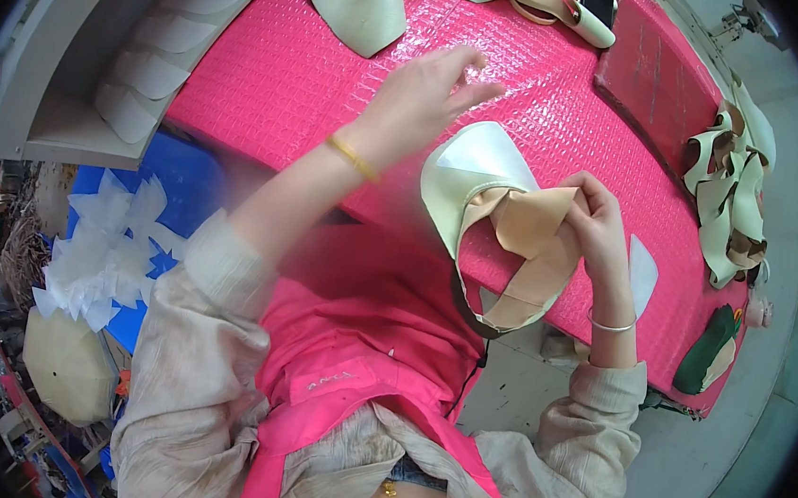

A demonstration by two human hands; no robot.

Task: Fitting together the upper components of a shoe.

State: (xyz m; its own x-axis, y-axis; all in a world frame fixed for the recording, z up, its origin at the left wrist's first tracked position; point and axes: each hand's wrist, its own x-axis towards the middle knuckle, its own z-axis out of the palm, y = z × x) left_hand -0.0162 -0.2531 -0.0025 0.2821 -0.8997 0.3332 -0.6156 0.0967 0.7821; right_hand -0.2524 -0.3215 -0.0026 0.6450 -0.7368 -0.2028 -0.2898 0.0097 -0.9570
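A pale green shoe upper (483,157) with a beige lining hangs over the near edge of the pink-covered table, its toe part toward the far side. My right hand (596,224) pinches the beige lining at the upper's right side, thumb and fingers together. Up and to the left, my left hand (422,99) hovers above the pink cover, apart from the upper. Its thumb and forefinger are spread, with nothing visible between them. Beside my right wrist lies a thin white curved piece (642,275) on the table.
More pale green uppers (368,9) lie at the far edge, and others pile up (732,183) at the right. A dark red board (645,95) rests on the pink table cover (280,87). White pieces (110,247) sit on a blue surface at left, below a grey shelf (64,59).
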